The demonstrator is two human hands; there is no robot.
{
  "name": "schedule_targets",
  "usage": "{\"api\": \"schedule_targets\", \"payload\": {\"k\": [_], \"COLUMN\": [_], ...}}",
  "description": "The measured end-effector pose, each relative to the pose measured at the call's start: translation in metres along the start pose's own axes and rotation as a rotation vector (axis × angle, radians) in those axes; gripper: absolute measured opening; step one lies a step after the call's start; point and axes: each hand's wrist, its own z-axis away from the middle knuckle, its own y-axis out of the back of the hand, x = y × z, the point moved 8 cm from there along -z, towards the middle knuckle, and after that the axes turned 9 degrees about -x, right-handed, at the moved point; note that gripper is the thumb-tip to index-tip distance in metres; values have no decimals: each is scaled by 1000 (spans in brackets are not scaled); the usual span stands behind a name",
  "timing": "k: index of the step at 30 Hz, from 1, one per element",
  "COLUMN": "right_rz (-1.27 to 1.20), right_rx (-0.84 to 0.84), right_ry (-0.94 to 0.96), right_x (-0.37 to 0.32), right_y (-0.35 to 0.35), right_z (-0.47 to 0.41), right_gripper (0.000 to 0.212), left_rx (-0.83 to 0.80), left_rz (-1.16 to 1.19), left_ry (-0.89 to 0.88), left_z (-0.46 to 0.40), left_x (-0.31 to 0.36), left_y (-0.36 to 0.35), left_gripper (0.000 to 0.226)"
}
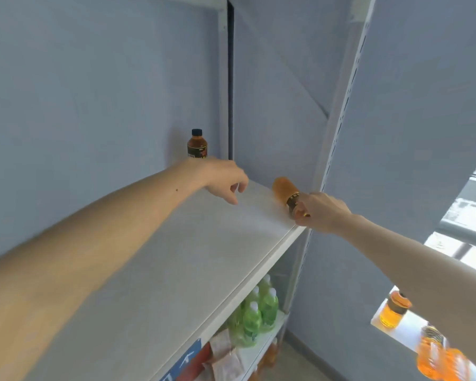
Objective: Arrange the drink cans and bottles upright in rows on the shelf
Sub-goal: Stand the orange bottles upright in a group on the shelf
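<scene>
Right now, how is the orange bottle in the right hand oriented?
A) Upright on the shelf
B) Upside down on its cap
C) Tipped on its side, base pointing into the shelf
C: the right hand grips the cap end of the orange bottle, which lies tipped over the shelf.

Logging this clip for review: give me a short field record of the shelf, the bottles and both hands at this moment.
top shelf: white board, mostly bare
upright bottle: dark cap, stands at the back by the wall
orange bottle: tilted, base toward the back, near the right front edge
right hand: grips the orange bottle at its cap end
left hand: over the shelf, fingers loosely curled, holding nothing
green bottles: upright on the lower shelf
</scene>
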Motion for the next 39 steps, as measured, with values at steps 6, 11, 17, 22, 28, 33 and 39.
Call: {"api": "schedule_targets", "payload": {"k": [6, 11, 17, 22, 28, 33, 39], "right_rz": [-20, -92, -65, -14, 5, -41, -40], "right_rx": [-45, -103, -64, 48, 134, 177, 141], "right_ry": [-122, -176, -89, -6, 172, 290, 387], "right_x": [33, 47, 42, 29, -13, -52, -79], "right_y": [-22, -34, -20, 25, 84, 107, 113], "right_z": [-44, -64, -78, -87, -109, -128, -151], "right_gripper": [55, 56, 33, 30, 18, 21, 25], "left_rx": [-68, -85, -80, -14, 99, 195, 178], "left_rz": [-2, -13, 21, 20, 23, -8, -80], "left_ry": [-44, -46, -43, -48, 39, 137, 352], "left_z": [-59, -86, -103, -104, -90, -74, -65], "left_x": [-11, -17, -27, -41, -83, -122, -169], "left_y": [5, 7, 17, 29, 43, 50, 50], "left_gripper": [36, 36, 36, 34, 35, 38, 51]}}
